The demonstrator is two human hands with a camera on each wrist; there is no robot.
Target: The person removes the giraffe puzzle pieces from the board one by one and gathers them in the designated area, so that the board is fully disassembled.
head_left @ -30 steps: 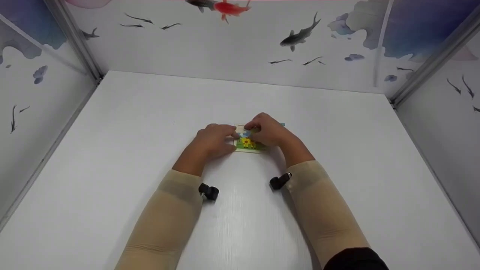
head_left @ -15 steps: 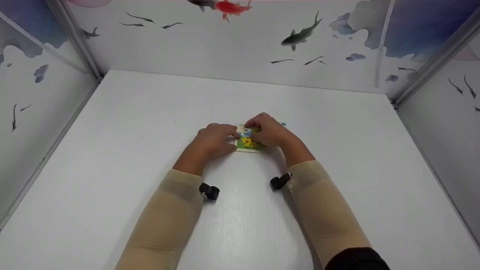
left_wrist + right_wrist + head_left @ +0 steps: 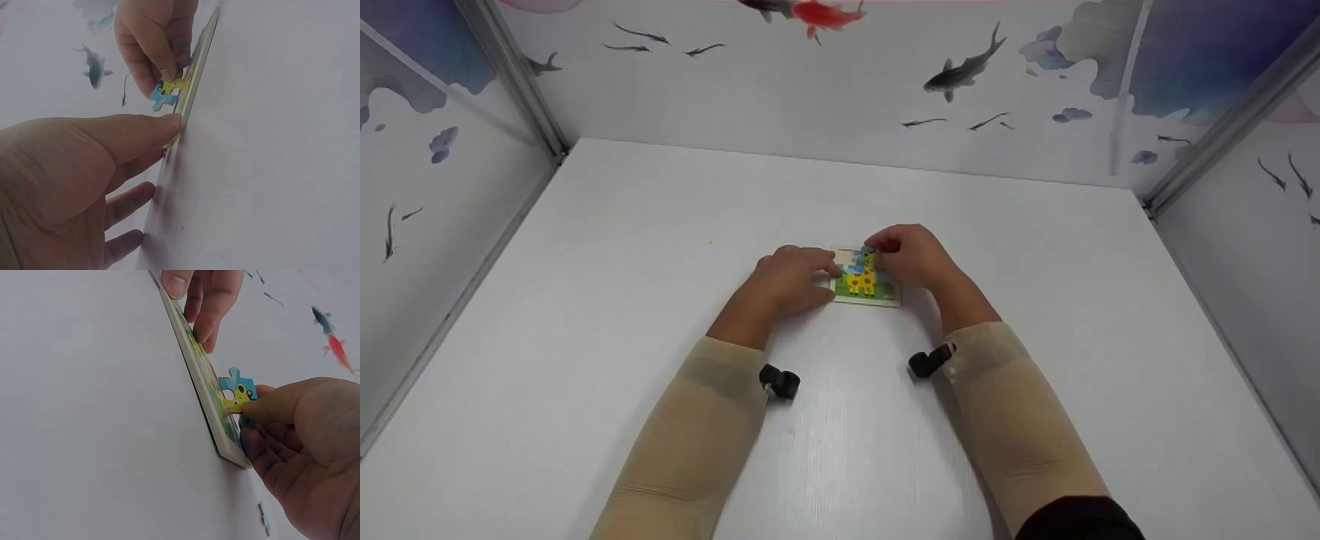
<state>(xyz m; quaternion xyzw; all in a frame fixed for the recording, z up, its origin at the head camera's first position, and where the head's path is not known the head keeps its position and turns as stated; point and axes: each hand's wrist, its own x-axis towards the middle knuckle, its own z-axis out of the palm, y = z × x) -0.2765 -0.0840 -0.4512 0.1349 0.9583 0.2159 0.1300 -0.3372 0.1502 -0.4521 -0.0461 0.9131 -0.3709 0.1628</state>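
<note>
A small wooden jigsaw puzzle board (image 3: 877, 303) with a yellow giraffe on green grass lies on the white table. My left hand (image 3: 791, 279) grips its left side, thumb at the near corner and fingers on the far part. Between thumb and fingers, my right hand (image 3: 919, 259) pinches a blue and yellow puzzle piece (image 3: 241, 395) printed with the giraffe's head. In the right wrist view that piece stands tilted over the board's upper right part, its lower edge close to the picture. Pale bare backing shows at the board's upper left.
A small flat bluish thing (image 3: 263, 518) lies on the table to the right of the board; my right hand hides it in the head view. White panels (image 3: 825, 97) painted with fish stand around the table. Black wrist cameras (image 3: 780, 382) sit on both beige sleeves.
My right hand has shifted to the right and turned, so the giraffe's body and the pinched head piece now show. The left hand and the board have stayed in place.
</note>
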